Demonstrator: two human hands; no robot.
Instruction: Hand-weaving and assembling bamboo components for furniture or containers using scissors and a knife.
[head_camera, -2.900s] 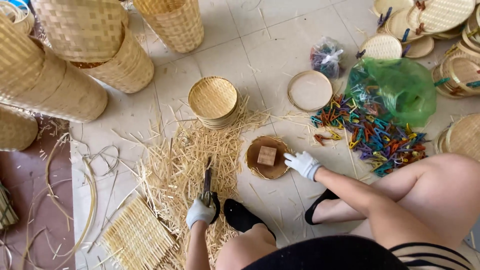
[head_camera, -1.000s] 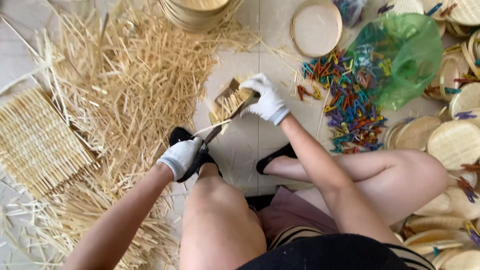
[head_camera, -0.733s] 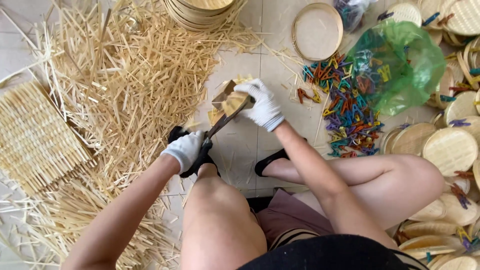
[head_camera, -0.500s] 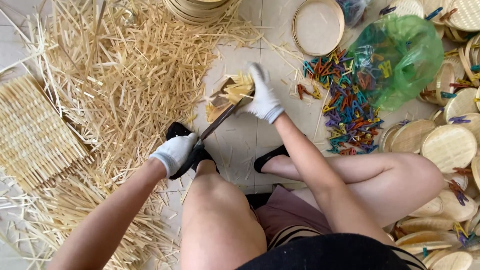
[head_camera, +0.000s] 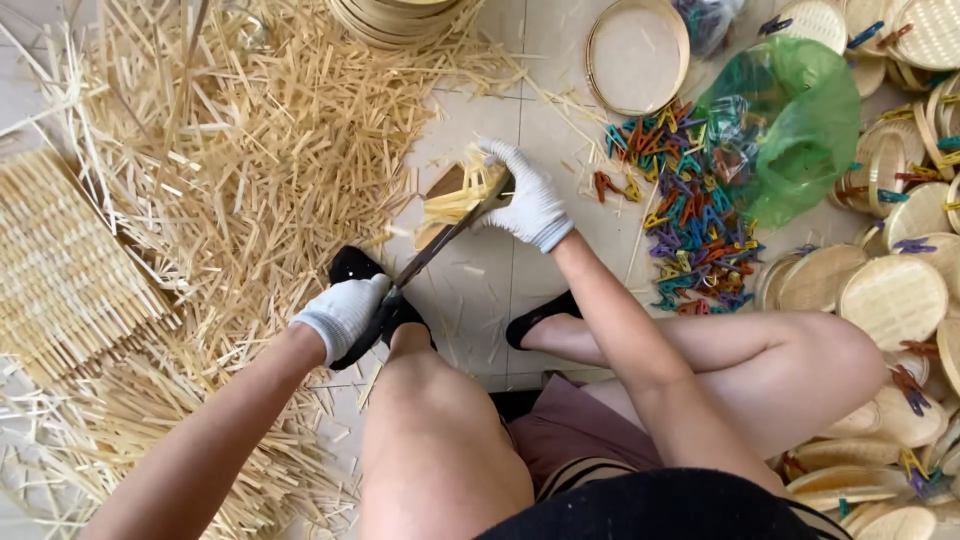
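Left hand gloved, fist closed low; right hand gloved (arm stretched forward), fingers curled shut.

Floor: pale tiles | left: loose straw-coloured strips, woven mat | top: round bamboo lid | right: coloured clothespins beside green plastic bag, stacked woven lids

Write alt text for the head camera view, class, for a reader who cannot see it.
A seated person in white gloves holds a knife in the left hand against a woven bamboo piece gripped by the right hand. Bamboo strips litter the floor left; colourful clips lie right.
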